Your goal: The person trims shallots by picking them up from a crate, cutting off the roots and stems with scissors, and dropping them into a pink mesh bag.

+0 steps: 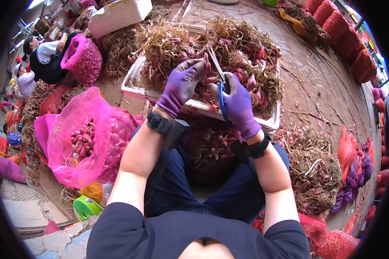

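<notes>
My left hand (185,82), in a purple glove with a dark palm, pinches a small reddish-purple shallot (207,65) between thumb and fingertips. Scissors (216,64) with blue handles are gripped in my gloved right hand (237,100). Their blades point up and away, parted slightly, close to the shallot's right side. Both hands hover over the near part of a white foam box (132,84). It is heaped with shallots (251,81) that carry dry, straw-coloured stalks and roots (240,32).
Left of my knees stands an open pink mesh bag (73,113) holding trimmed shallots (84,140). Stalk litter (311,172) lies at right, beside red and purple netting (354,172). A person (47,56) sits far left by another pink bag (83,60). Full red sacks (339,36) line the far right.
</notes>
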The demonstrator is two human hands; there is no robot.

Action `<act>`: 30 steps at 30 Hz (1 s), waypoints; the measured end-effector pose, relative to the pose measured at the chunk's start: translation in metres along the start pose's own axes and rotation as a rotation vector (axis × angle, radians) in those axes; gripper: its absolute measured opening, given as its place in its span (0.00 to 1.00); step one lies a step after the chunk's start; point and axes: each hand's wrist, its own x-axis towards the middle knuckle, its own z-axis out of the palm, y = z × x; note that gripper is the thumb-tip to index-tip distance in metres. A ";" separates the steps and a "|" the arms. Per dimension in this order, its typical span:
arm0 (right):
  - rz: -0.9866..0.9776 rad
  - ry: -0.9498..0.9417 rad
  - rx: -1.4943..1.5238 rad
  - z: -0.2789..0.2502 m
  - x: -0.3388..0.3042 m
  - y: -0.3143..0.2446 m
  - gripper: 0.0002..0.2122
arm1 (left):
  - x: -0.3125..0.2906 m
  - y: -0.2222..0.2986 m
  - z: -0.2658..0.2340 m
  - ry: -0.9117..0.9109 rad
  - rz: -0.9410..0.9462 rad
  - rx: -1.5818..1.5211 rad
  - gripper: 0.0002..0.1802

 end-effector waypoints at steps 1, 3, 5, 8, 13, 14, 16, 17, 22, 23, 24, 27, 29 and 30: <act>-0.006 0.004 0.006 0.000 0.000 -0.002 0.20 | -0.002 -0.001 -0.001 0.007 -0.012 0.013 0.12; -0.027 0.065 -0.032 -0.003 -0.002 -0.003 0.19 | -0.003 0.000 0.005 -0.033 -0.035 0.048 0.12; 0.006 0.042 0.116 0.003 0.002 0.008 0.19 | -0.004 -0.001 0.010 -0.087 -0.049 -0.072 0.10; 0.032 0.011 0.419 0.005 0.004 0.011 0.19 | -0.008 -0.006 0.019 -0.126 -0.082 -0.130 0.11; 0.070 0.036 0.541 0.002 0.006 0.018 0.16 | -0.012 -0.018 0.027 -0.095 -0.047 -0.024 0.13; 0.034 0.058 0.537 0.003 0.007 0.020 0.14 | -0.012 -0.018 0.030 -0.067 -0.054 -0.030 0.12; 0.001 0.079 0.533 0.003 0.006 0.021 0.14 | -0.013 -0.014 0.031 -0.065 -0.019 0.086 0.13; -0.036 0.105 0.435 0.003 0.004 0.018 0.13 | -0.015 -0.011 0.031 -0.059 0.017 0.203 0.13; -0.121 0.153 0.249 0.002 0.002 0.013 0.12 | -0.014 -0.004 0.030 -0.101 -0.030 0.273 0.16; -0.118 0.147 0.251 0.003 0.003 0.012 0.12 | -0.014 -0.003 0.030 -0.103 -0.007 0.297 0.16; -0.116 0.156 0.216 0.004 0.003 0.011 0.13 | -0.012 -0.005 0.028 -0.108 0.070 0.341 0.16; -0.099 0.145 0.082 0.003 0.000 0.002 0.15 | -0.013 0.005 0.026 -0.123 0.059 0.541 0.15; -0.194 0.202 0.027 0.005 0.000 0.005 0.15 | -0.013 0.007 0.024 -0.102 0.035 0.568 0.14; -0.192 0.203 0.025 0.006 0.000 0.006 0.15 | -0.015 0.011 0.026 -0.087 -0.024 0.514 0.14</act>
